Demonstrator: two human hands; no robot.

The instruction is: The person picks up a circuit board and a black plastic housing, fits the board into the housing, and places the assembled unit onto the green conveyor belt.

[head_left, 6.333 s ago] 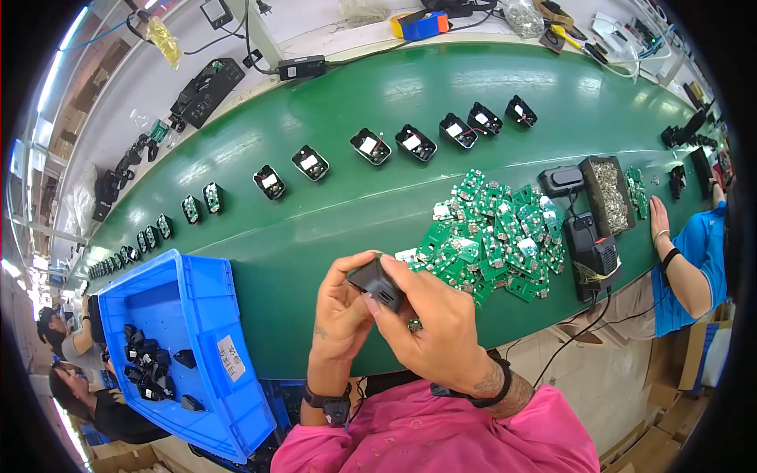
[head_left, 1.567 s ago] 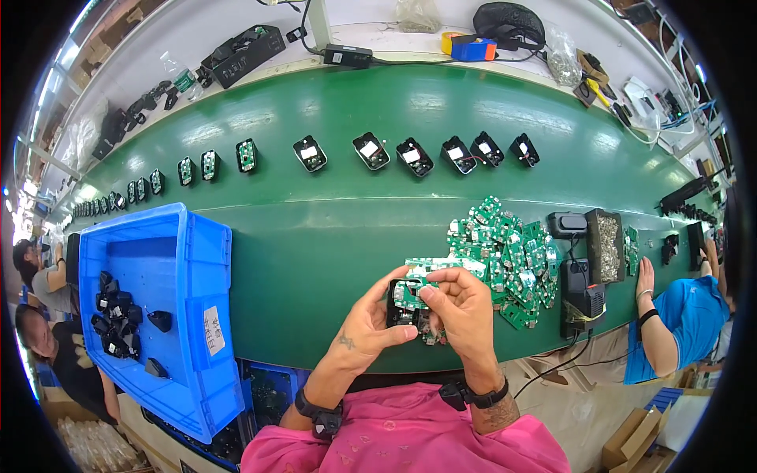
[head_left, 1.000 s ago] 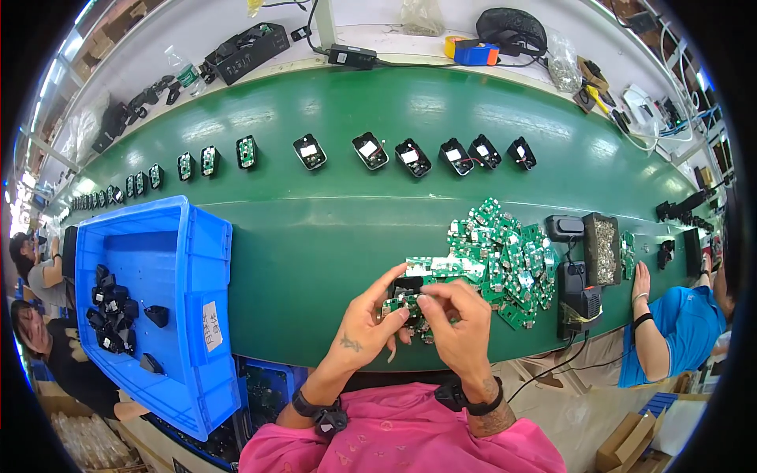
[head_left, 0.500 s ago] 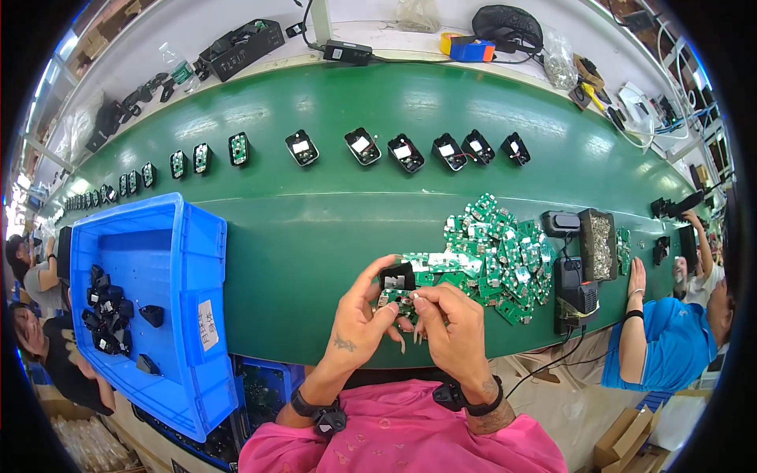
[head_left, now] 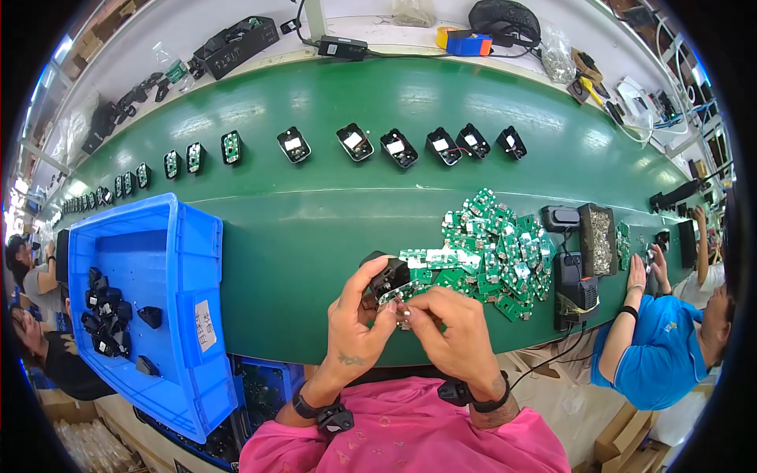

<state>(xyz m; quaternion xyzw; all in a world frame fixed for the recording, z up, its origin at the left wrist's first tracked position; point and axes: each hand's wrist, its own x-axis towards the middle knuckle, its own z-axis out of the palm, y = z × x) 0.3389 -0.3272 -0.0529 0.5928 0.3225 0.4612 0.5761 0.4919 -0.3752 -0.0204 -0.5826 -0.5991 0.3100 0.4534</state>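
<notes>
My left hand (head_left: 355, 319) is closed round a black plastic housing (head_left: 390, 276), which tilts to show its dark side. The same hand's thumb and fingers hold a green circuit board (head_left: 400, 291) against the housing's near end. Fingertips of my right hand (head_left: 451, 317) pinch a thin wire with a small white end (head_left: 407, 313), close to the board's edge; the fingers partly hide it. Just beyond both hands, a heap of green circuit boards (head_left: 501, 256) spreads over the green table (head_left: 315, 236).
Black housings (head_left: 398, 148) stand in a row along the back, those at left holding boards (head_left: 231, 147). A blue bin (head_left: 209, 260) with black parts stands left. Right of the heap are a black device (head_left: 576, 280) and a tray of small metal parts (head_left: 597, 240). A co-worker (head_left: 662, 339) sits at right.
The housing has turned in my left hand, from its open inside facing up to its dark outer side showing. My right fingertips have shifted slightly down and left.
</notes>
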